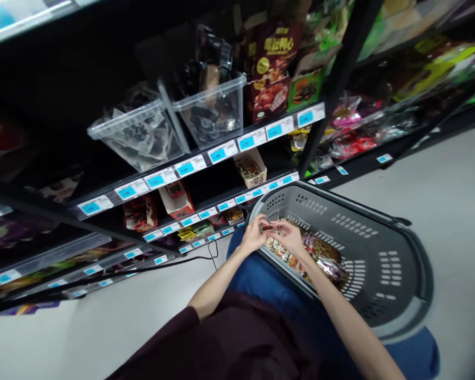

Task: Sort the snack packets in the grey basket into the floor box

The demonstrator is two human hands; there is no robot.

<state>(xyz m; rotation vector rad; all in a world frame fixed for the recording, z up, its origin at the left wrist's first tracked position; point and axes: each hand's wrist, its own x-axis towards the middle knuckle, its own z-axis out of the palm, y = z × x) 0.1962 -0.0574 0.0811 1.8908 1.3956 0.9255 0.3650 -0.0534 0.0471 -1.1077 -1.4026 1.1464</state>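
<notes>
My left hand (255, 235) and my right hand (286, 236) meet over the near left end of a grey plastic shopping basket (370, 250). Between their fingertips is a small reddish-brown snack packet (267, 228), mostly covered by the fingers. Both hands are closed on it. Below them in the basket lie several shiny snack packets (328, 259), partly hidden by my right forearm. The basket sits against my legs in blue trousers (241, 274).
Dark store shelves with blue price labels (217, 154) rise ahead. They carry a clear bin (142, 134) of small packets, a second clear bin (217, 108), red snack bags (271, 74) and an open carton (251, 169). A black cable (162, 265) hangs at left above the pale floor.
</notes>
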